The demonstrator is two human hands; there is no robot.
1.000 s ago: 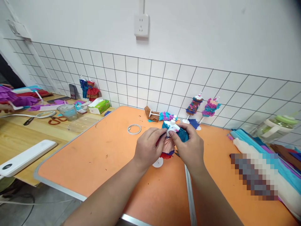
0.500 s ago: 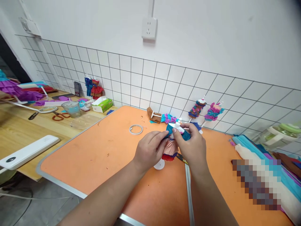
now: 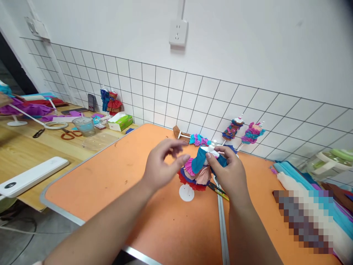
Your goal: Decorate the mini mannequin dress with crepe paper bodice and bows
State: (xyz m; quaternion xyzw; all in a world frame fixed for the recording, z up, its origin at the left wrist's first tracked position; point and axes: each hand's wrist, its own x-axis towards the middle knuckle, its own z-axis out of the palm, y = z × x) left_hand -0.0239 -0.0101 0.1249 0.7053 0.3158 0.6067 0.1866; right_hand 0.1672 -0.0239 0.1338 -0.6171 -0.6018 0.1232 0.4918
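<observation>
A small white dress form [image 3: 211, 148] wears a layered crepe-paper dress [image 3: 202, 175] in teal, pink, magenta, blue and red. My right hand [image 3: 230, 167] is closed on its upper part, thumb on the front of the bodice. To its left my left hand [image 3: 164, 163] is off the dress, fingers curved and apart, holding nothing. The form's round white base [image 3: 186, 193] shows below the skirt, tilted toward me. Partly hidden behind my right hand, scissors [image 3: 219, 190] with yellow and black on them lie on the orange table [image 3: 110, 187].
Other dressed mini forms stand by the wall grid, and one blue-and-purple form [image 3: 200, 140] lies on its side. Rolls of crepe paper [image 3: 309, 187] line the right. Leftward, a wooden table holds a glass cup [image 3: 83, 126], orange scissors [image 3: 71, 134], a tissue box [image 3: 120, 122] and a white bar-shaped device [image 3: 33, 177].
My left hand has let go of the dress and moved left, its fingers opening. More of the skirt shows. The white ring on the orange table is now hidden behind my left hand.
</observation>
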